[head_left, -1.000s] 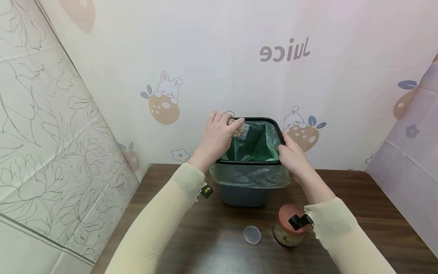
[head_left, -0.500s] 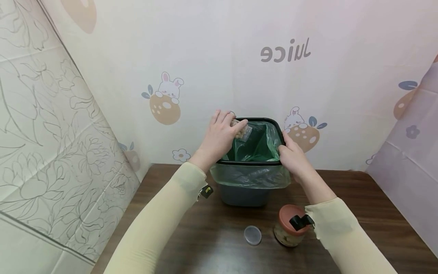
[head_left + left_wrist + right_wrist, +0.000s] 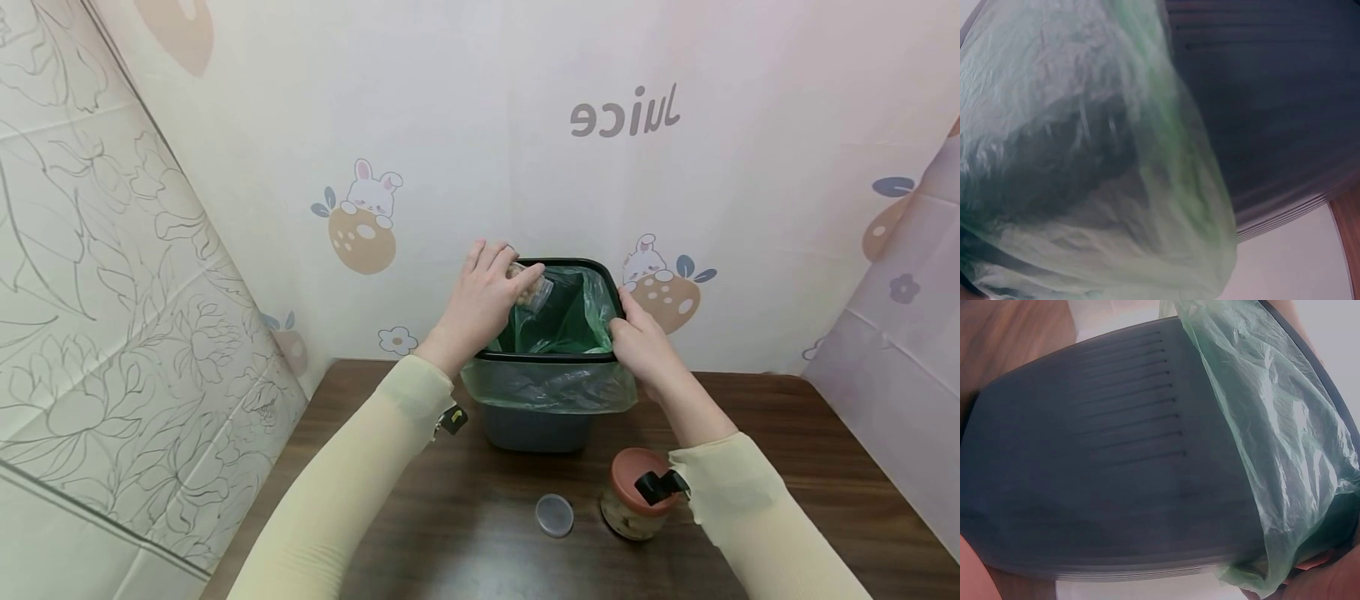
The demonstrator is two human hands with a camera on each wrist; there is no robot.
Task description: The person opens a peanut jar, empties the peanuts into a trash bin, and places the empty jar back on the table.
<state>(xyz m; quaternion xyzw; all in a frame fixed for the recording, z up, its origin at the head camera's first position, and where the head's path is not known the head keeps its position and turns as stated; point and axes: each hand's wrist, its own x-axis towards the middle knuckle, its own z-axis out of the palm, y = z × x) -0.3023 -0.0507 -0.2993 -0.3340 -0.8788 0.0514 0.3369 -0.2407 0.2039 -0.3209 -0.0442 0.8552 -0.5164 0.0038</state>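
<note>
A dark grey trash bin stands on the table, lined with a green translucent bag folded over its black rim. At the bin's left side, my left hand holds a small clear container with pale pieces in it, tilted over the opening. What the pieces are is too small to tell. My right hand grips the bin's right rim and the bag there. In the right wrist view, the bag hangs over the ridged bin wall. The left wrist view shows the bag close up.
A small round clear lid lies on the brown wooden table in front of the bin. Right of it, near my right wrist, stands a jar with a reddish lid. A patterned wall covering rises behind the bin.
My left hand has shifted slightly to the right with the clear container, mostly in the first half second. My right hand and the bin look unmoved.
</note>
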